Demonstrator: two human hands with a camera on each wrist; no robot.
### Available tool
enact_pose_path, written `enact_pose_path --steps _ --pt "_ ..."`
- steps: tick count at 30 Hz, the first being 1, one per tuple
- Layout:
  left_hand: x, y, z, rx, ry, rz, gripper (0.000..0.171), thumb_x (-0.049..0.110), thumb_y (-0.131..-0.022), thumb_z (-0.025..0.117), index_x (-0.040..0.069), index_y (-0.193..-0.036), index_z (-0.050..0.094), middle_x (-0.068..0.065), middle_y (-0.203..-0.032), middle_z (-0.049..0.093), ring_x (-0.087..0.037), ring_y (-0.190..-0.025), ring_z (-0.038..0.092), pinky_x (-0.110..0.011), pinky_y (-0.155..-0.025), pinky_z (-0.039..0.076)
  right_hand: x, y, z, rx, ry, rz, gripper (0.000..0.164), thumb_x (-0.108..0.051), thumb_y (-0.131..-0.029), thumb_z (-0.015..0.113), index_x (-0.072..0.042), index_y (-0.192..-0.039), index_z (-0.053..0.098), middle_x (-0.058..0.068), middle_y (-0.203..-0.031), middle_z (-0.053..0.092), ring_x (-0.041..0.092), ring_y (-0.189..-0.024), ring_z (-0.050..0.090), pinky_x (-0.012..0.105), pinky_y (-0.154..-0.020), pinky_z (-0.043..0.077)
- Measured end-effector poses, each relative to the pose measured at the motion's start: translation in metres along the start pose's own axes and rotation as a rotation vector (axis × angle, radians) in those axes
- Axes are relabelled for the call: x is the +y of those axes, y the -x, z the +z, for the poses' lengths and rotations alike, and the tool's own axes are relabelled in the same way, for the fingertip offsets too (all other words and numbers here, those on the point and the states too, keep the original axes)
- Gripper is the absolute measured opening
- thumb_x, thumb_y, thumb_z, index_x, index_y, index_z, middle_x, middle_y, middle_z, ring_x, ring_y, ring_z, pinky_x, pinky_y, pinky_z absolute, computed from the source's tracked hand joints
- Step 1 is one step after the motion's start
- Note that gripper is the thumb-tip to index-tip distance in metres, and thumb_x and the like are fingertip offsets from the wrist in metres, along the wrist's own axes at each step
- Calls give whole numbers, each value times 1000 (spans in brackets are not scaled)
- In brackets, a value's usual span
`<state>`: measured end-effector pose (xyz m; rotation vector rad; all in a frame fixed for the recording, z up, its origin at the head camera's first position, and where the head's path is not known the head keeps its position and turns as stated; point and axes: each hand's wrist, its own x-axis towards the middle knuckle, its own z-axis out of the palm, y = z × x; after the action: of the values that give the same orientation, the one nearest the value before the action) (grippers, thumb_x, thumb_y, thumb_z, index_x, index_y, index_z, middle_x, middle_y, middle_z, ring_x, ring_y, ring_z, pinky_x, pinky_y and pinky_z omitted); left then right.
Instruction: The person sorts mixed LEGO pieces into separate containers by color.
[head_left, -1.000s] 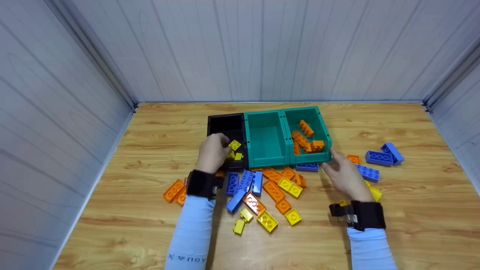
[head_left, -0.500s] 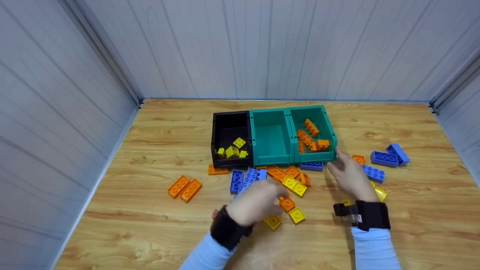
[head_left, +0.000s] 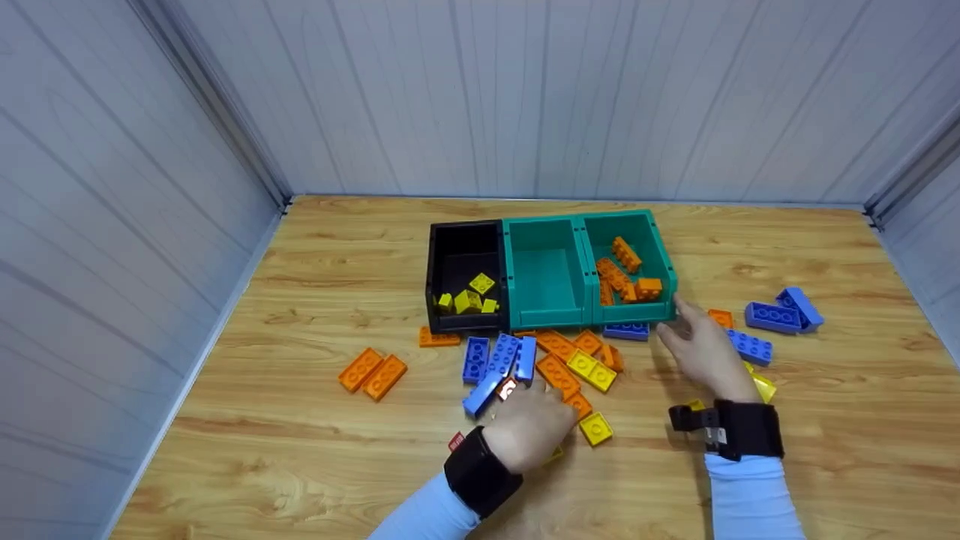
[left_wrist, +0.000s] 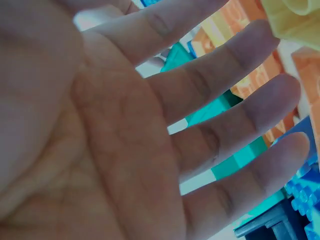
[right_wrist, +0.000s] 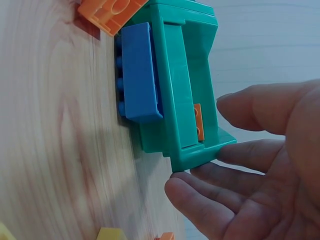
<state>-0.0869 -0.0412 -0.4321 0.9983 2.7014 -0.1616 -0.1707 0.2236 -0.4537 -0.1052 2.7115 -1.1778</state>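
My left hand [head_left: 529,427] is low over the brick pile, covering some bricks. In the left wrist view its fingers [left_wrist: 215,80] are spread and fairly straight, with a yellow brick [left_wrist: 297,22] close to the fingertips; whether they touch is unclear. My right hand [head_left: 705,356] is at the front right corner of the right green bin [head_left: 634,313]. In the right wrist view its fingertips touch the bin's corner, and the thumb [right_wrist: 250,106] stands apart from it. That bin holds several orange bricks [head_left: 615,276]. Yellow bricks [head_left: 468,301] lie in the black bin [head_left: 469,322].
A middle green bin [head_left: 546,277] stands between the other two. Blue bricks [head_left: 475,360] and orange bricks [head_left: 556,375] lie in front of the bins. Two orange bricks [head_left: 373,373] lie left, and blue bricks [head_left: 780,315] far right. Walls [head_left: 495,97] rise behind the wooden table [head_left: 300,450].
My left hand has moved from the black bin to the right and nearer, down over the brick pile. One more yellow brick now shows in the black bin. My right hand stays at the green bin.
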Motion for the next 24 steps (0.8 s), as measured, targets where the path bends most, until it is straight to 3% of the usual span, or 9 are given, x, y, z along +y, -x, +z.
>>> enact_pose_path --steps 5,9,13,15,17,24 --pt "-2 -1 2 -1 13 -17 8 13 -92 68 14 -89 75 -1 -78 67 -18 -68 58 -34 -58 50 -1 0 0 0 4 1 70 -29 -106 48 -1 -157 10 32 -145 40 46 -130 43 58 -103 38" --pt "-8 -3 2 20 108 -2 10 10 -92 66 12 -83 71 0 -67 59 -16 -59 52 -32 -54 48 -1 0 1 3 12 9 71 -30 -105 48 -2 -157 9 32 -147 37 46 -131 42 58 -103 38" --pt "-21 -4 -2 75 254 -6 10 14 -89 73 12 -81 68 2 -68 57 -14 -61 51 -29 -57 46 1 1 1 5 12 20 71 -30 -105 49 -3 -157 10 31 -149 35 46 -132 42 58 -104 37" --pt "-32 -3 -7 140 335 -32 9 17 -87 76 12 -83 69 3 -72 60 -14 -65 54 -28 -60 47 1 0 1 1 9 28 71 -30 -105 49 -3 -157 9 31 -150 34 46 -132 41 58 -104 37" --pt "-49 0 -10 246 407 -80 7 16 -86 77 12 -89 72 2 -81 64 -14 -72 58 -28 -65 49 1 0 1 -3 11 32 71 -30 -105 48 -4 -158 8 31 -151 33 46 -132 40 58 -104 37" --pt "-114 8 -3 688 565 -359 20 12 -88 75 5 -106 72 -8 -101 67 -21 -89 63 -32 -79 53 -2 0 1 -4 17 42 72 -30 -105 49 -4 -158 7 30 -152 30 46 -133 40 58 -105 35"
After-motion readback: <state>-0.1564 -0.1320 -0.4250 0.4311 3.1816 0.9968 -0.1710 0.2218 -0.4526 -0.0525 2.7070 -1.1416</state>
